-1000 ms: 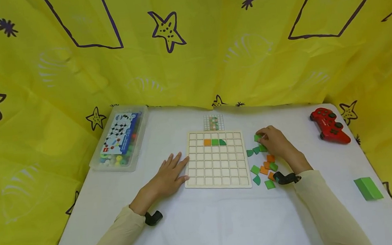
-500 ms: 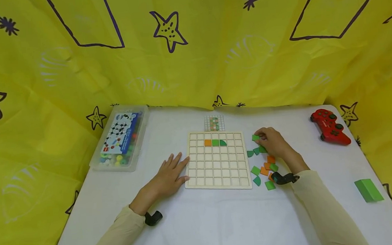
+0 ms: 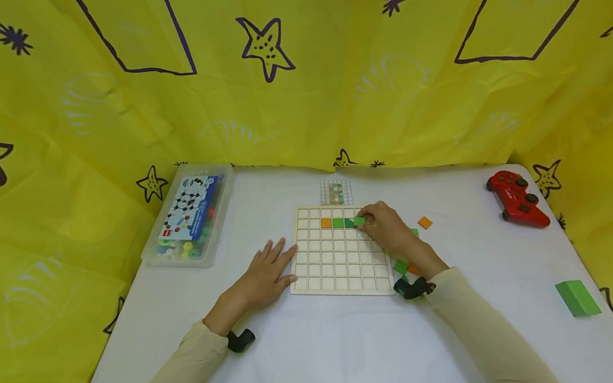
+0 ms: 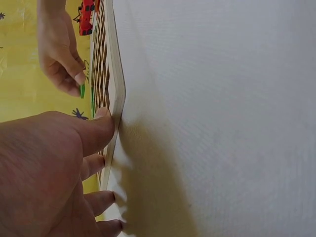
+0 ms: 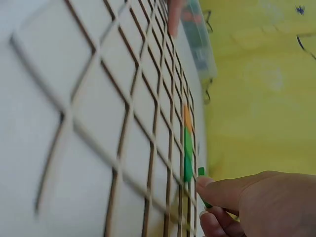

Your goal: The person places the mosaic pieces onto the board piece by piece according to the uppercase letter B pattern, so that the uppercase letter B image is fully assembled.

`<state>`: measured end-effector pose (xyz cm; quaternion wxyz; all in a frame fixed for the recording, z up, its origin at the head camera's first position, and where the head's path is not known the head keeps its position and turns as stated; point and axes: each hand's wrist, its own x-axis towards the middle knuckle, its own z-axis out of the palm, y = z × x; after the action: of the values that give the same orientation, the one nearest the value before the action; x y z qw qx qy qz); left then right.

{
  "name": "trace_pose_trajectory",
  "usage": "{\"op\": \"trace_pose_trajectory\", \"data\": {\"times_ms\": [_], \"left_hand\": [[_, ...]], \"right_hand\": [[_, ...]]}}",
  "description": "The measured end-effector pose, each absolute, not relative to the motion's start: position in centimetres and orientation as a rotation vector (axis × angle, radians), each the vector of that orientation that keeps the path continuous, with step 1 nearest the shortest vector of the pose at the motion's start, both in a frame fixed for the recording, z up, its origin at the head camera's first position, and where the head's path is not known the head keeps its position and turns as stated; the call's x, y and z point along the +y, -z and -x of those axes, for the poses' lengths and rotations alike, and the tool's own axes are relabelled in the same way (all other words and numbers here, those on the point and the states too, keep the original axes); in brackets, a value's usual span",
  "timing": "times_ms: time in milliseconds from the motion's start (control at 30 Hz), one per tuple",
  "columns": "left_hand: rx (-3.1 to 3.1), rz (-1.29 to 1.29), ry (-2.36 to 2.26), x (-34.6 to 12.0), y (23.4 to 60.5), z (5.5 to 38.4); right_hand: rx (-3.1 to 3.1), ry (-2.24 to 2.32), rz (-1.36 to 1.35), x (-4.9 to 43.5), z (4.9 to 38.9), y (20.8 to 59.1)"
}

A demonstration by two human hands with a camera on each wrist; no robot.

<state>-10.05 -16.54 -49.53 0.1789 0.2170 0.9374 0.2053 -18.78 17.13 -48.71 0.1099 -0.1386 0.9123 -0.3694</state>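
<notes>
A pale wooden grid board lies on the white table. One row holds an orange square tile, a green square tile and a darker green rounded tile. Over the board, just right of that row, my right hand pinches another green tile between thumb and fingers; the right wrist view shows this tile tilted above the grid. My left hand lies spread on the table, its thumb and fingertips touching the board's left edge.
A small printed grid card lies behind the board. Loose green tiles and an orange tile lie right of it, partly hidden by my arm. A clear box, a red game controller and a green block stand farther out.
My right hand has carried the green tile left from the loose tiles to over the board. An orange tile it had covered now shows. My left hand has stayed in place.
</notes>
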Motion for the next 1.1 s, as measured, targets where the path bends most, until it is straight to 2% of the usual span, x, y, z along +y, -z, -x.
{"op": "trace_pose_trajectory", "data": {"times_ms": [267,567,933,1100], "left_hand": [[2.655,-0.615,-0.583,-16.5,49.6,10.1],[2.656,-0.613,-0.584,-16.6,49.7,10.2],[2.656,-0.609,-0.564,-16.5,49.9,10.2],[2.654,-0.614,-0.560,-16.6,49.9,10.3]], "right_hand": [[2.633,1.108,0.545,12.3,17.9,49.2],[2.696,0.988,0.651,10.2,17.6,49.7],[2.733,0.985,0.696,10.8,16.8,49.4],[2.743,1.021,0.586,13.3,16.7,48.6]]}}
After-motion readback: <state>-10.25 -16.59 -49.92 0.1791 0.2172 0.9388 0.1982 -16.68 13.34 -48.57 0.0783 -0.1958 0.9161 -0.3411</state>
